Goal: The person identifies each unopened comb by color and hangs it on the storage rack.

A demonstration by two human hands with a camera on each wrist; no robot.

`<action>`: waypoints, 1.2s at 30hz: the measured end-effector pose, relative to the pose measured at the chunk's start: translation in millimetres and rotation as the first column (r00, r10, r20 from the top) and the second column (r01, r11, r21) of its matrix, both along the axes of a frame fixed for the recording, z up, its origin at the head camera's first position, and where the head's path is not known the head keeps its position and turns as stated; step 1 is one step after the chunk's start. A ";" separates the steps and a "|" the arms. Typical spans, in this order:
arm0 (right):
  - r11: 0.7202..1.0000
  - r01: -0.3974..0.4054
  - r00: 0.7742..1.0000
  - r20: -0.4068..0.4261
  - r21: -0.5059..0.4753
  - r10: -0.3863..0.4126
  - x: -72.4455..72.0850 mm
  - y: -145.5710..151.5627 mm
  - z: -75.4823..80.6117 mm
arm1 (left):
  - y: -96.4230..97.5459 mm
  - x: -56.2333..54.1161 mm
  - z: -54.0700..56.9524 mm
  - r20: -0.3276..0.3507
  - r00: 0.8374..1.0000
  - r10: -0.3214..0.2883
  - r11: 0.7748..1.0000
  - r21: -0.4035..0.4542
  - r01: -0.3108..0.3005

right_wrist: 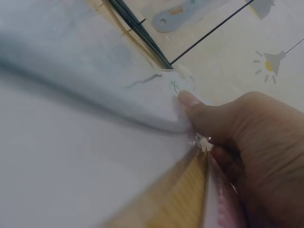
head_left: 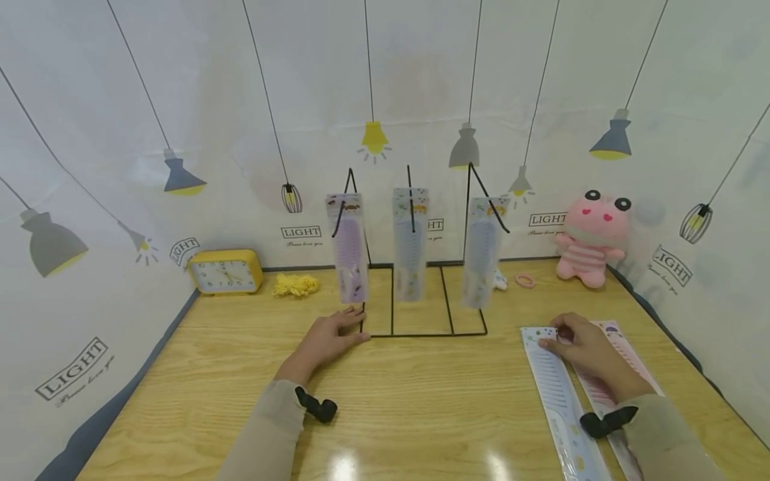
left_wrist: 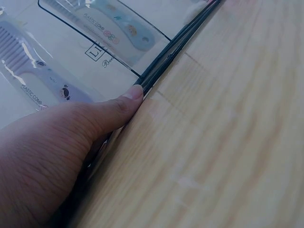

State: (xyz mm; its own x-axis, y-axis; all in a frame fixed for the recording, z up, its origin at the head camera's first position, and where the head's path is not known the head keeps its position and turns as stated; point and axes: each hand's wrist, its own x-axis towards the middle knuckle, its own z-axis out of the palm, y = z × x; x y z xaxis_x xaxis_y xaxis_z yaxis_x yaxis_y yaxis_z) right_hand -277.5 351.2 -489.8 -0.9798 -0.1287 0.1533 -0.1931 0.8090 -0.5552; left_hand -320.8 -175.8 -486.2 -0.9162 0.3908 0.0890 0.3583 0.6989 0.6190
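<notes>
A black wire display rack (head_left: 421, 335) stands on the table with three bagged plastic combs on its hooks: a purple comb (head_left: 350, 254), a blue-green comb (head_left: 410, 254) and a pale blue comb (head_left: 481, 254). My left hand (head_left: 327, 341) rests at the rack's front left corner, fingers extended; its thumb (left_wrist: 126, 102) touches the base wire. On the right, my right hand (head_left: 586, 344) pinches the top corner of a packaged blue comb (head_left: 556, 387), thumb on the upper face. A packaged pink comb (head_left: 628, 351) lies beneath that hand, partly hidden by it.
At the back left sit a yellow clock (head_left: 226, 272) and a bundle of yellow cord (head_left: 295, 286). A pink plush toy (head_left: 592, 237) leans at the back right, near a pink ring (head_left: 525, 280). A printed cloth backdrop surrounds the table.
</notes>
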 end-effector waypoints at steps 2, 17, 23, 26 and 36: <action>1.000 0.000 1.000 -0.002 0.001 0.000 0.1 0.3 0.3 | -0.3 -0.9 -0.6 0.004 1.000 0.003 1.000 -0.003 -0.003; 0.999 0.001 1.000 -0.029 -0.043 -0.003 -0.1 4.2 -1.1 | 0.1 0.0 1.2 0.007 1.000 -0.002 1.000 0.025 0.002; 0.998 0.008 0.999 -0.034 -0.056 -0.010 0.6 3.1 -0.6 | 0.2 0.1 0.3 0.000 1.000 0.000 1.000 0.026 0.000; 0.998 0.016 0.999 -0.037 -0.061 -0.018 -0.1 3.1 -1.0 | 0.6 0.9 1.0 -0.002 1.000 0.000 0.999 0.033 0.000; 0.997 0.026 0.999 -0.037 -0.078 -0.029 0.0 3.7 -1.8 | 1.2 1.7 1.2 0.002 1.000 0.003 0.999 0.037 -0.004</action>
State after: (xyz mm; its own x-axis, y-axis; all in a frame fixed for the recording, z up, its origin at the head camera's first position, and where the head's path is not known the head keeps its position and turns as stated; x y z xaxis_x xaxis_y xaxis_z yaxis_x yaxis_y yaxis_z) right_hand -277.4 354.9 -491.6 -0.9760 -0.0881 0.1992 -0.1938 0.7689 -0.6093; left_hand -319.1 -174.6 -485.0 -0.9177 0.3840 0.1019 0.3549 0.6769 0.6449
